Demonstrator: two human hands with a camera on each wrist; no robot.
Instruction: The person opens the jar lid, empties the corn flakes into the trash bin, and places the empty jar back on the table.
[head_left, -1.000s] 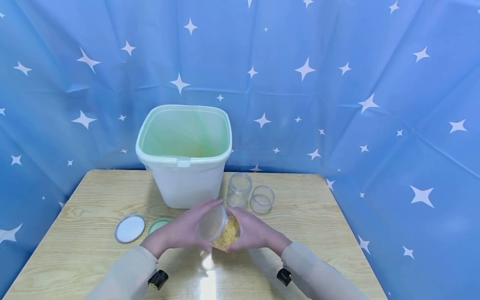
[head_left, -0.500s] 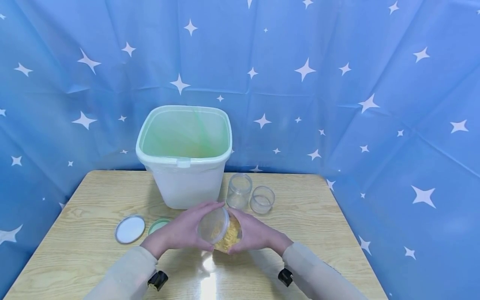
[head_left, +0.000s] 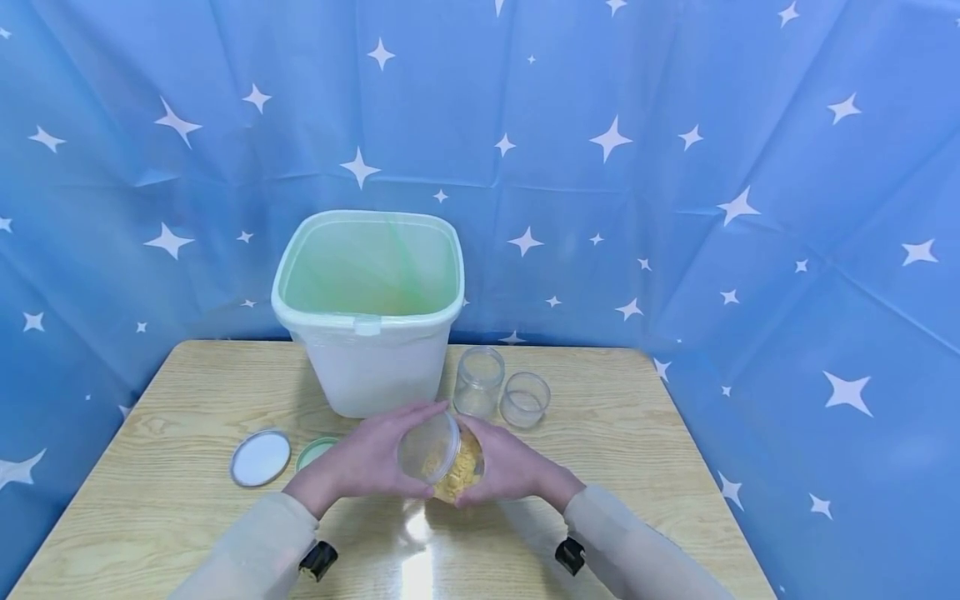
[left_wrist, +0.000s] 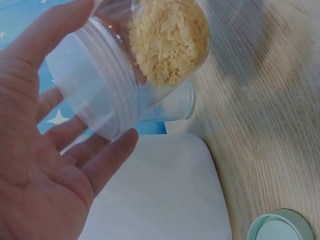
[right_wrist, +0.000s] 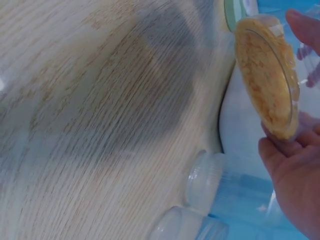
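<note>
A clear round jar (head_left: 461, 468) of pale yellow flakes (left_wrist: 170, 42) is tilted on its side between both hands, above the table. Its translucent end with a ridged rim (left_wrist: 107, 82), which looks like a lid, points to the left. My left hand (head_left: 371, 460) grips this end, thumb on one side and fingers on the other. At the base end, my right hand (head_left: 510, 462) holds the jar, and flakes press against the bottom (right_wrist: 265, 80) in the right wrist view. Fingers hide part of the jar in the head view.
A white bin (head_left: 375, 367) with a green-tinted inside stands behind the hands. Two clear jars (head_left: 478, 383), one shorter, stand to its right. A white lid (head_left: 259, 458) and a green lid (head_left: 313, 451) lie at left on the wooden table (head_left: 180, 533).
The jar has shifted slightly to the right and turned a little, and its flakes look looser through the wall. Both hands keep their hold; the other things have not moved.
</note>
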